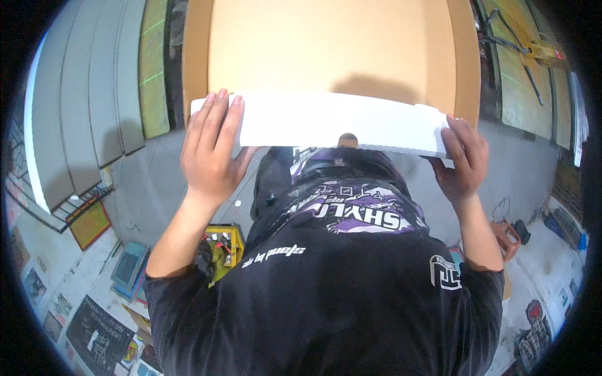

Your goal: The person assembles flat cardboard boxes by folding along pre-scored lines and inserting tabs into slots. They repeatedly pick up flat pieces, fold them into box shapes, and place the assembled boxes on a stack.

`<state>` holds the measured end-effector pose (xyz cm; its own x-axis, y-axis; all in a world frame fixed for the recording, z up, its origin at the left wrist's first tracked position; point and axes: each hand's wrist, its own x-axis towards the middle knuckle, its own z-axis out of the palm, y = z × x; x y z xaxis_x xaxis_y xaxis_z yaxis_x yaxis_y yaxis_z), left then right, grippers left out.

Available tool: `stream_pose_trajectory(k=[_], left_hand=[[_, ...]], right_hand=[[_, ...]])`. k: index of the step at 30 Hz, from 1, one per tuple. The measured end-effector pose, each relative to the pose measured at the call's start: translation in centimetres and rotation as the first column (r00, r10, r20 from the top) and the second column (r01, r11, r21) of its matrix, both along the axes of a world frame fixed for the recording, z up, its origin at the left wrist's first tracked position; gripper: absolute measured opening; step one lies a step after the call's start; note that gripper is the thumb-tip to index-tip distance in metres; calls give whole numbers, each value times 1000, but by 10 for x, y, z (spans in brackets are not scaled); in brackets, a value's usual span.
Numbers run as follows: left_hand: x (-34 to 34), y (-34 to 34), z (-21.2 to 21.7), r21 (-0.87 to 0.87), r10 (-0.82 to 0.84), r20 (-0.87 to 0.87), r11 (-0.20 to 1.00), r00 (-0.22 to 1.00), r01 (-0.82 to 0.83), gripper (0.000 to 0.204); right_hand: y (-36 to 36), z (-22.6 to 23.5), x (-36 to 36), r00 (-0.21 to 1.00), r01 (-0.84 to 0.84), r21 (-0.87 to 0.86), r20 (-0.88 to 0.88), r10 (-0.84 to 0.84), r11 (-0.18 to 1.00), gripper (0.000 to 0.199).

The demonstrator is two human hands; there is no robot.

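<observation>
White-faced panel (295,119) lies between the two hands, the left hand (212,150) at its nine o'clock end and the right hand (465,163) at three. Its long axis runs crosswise, the right end dipping slightly toward four o'clock; brown cardboard (326,44) spreads at twelve. Left fingers drape over the face, slightly apart, tips at the upper edge, thumb at the lower; right fingers and thumb bend round the other end, clamped on it.
</observation>
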<state>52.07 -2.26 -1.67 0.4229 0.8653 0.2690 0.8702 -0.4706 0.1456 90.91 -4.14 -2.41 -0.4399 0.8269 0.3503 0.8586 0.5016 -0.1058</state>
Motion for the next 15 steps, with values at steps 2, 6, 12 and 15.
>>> stream_pose_trajectory(k=[2, 6, 12, 15], left_hand=[[-11, 6, -11, 54, 1, 86, 999, 996, -6, 84], [-11, -1, -45, 146, 124, 641, 949, 757, -279, 103], [6, -5, -69, -215, 205, 971, 974, -127, -77, 85], [5, -1, -73, -201, 212, 975, 970, 65, -139, 75]], right_hand=[[7, -2, -3, 999, -17, 0, -27, 17, 1000, 55], [10, -17, 2, 997, -46, 21, -54, 47, 999, 58], [22, -28, 1, 980, -88, 82, -174, 101, 993, 58], [26, -24, -1, 979, -74, 117, -182, 95, 990, 51]])
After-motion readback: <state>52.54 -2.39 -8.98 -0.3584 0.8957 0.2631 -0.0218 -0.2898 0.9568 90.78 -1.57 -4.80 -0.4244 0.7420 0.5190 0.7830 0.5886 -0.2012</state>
